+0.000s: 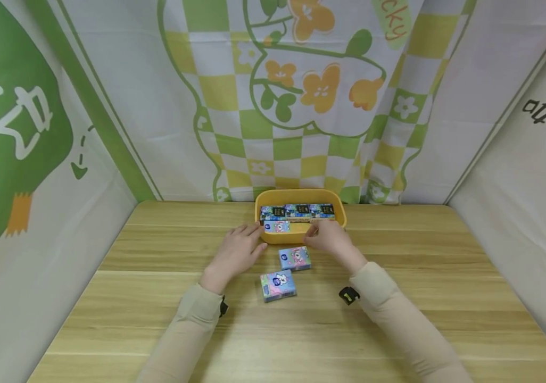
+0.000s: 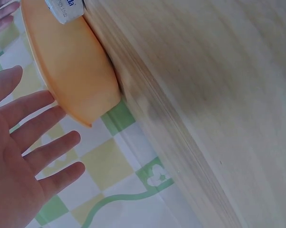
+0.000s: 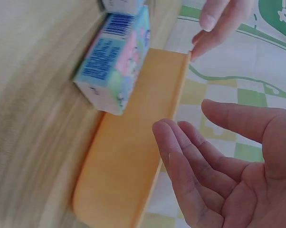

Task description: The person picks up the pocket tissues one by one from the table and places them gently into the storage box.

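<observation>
A yellow plastic basket point(image 1: 273, 239) stands at the back of the table. Inside it, three dark blue patterned packs point(image 1: 297, 211) form a row, with one light pack point(image 1: 276, 227) at the front left. My left hand point(image 1: 238, 249) is at the basket's left end, its straight fingertips right at the rim. Over the front right rim is my right hand point(image 1: 331, 238), fingers loosely bent around nothing in the right wrist view. Two blue-and-pink cartoon packs, resembling pocket tissues, lie before the basket: a farther pack point(image 1: 295, 258) and a nearer pack point(image 1: 278, 285).
The wooden table point(image 1: 158, 298) ends at a hanging cloth point(image 1: 297, 154) with green and yellow checks, close behind the basket. Printed white side cloths enclose the table left and right. A black strap piece point(image 1: 348, 295) shows by the right sleeve.
</observation>
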`<state>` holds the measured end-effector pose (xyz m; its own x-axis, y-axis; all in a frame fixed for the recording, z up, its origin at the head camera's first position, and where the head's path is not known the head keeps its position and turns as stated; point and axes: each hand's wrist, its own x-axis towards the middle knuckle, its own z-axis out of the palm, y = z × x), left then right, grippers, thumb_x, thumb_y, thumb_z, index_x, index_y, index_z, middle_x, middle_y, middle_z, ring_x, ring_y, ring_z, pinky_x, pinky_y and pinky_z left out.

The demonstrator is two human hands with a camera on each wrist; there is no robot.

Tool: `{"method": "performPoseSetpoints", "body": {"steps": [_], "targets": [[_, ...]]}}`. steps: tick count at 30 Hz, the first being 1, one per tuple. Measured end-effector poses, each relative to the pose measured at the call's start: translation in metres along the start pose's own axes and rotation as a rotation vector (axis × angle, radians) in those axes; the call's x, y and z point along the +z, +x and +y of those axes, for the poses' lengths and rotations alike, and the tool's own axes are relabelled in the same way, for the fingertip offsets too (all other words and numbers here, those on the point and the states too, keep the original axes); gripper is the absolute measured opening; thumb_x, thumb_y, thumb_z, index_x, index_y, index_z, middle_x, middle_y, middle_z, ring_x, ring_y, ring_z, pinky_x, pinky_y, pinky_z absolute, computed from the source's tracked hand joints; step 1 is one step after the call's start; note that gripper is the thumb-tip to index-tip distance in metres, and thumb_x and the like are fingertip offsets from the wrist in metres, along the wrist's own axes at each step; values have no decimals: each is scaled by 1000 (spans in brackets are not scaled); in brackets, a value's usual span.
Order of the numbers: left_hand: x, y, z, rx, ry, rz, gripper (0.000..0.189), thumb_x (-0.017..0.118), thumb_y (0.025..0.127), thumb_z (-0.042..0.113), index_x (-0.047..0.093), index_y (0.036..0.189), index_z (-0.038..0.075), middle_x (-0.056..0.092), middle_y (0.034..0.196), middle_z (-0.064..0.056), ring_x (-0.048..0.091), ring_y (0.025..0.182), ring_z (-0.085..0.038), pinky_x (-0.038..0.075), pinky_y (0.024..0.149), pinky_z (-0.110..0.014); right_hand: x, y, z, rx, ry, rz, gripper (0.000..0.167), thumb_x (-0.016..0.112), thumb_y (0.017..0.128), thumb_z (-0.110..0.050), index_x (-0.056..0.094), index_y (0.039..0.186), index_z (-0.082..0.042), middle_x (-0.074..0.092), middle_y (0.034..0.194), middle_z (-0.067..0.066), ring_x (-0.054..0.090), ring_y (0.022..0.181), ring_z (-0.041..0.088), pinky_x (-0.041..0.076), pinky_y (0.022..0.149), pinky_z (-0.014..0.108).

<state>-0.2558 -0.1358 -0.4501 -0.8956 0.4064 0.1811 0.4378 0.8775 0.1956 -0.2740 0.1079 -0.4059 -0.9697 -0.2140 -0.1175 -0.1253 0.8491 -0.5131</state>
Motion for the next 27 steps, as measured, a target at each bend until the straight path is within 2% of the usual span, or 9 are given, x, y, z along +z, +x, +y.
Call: {"method": "performPoseSetpoints", "body": {"steps": [13,21,27], "targets": [[-1,1,-1,11,21,3,50,49,98,37,47,140,9,43,147,-11,42,131,-42,34,108,-58,20,3,18,37,39,-52,20,71,84,-29,71,85,-9,68,80,4,60,70,17,51,62,29],[-1,0,1,4,30,-17,51,48,98,38,46,141,10,42,148,-11,40,133,-40,32,109,-57,30,6,26,68,68,-82,25,71,84,-33,73,80,-8,69,74,6,57,62,14,45,55,25],[-2,-1,1,-3,28,-20,51,47,99,39,45,141,10,41,148,-10,39,134,-40,31,110,-57,34,8,27,62,55,-81,26,73,81,-37,72,78,-11,69,71,5,57,60,14,44,55,25]]}}
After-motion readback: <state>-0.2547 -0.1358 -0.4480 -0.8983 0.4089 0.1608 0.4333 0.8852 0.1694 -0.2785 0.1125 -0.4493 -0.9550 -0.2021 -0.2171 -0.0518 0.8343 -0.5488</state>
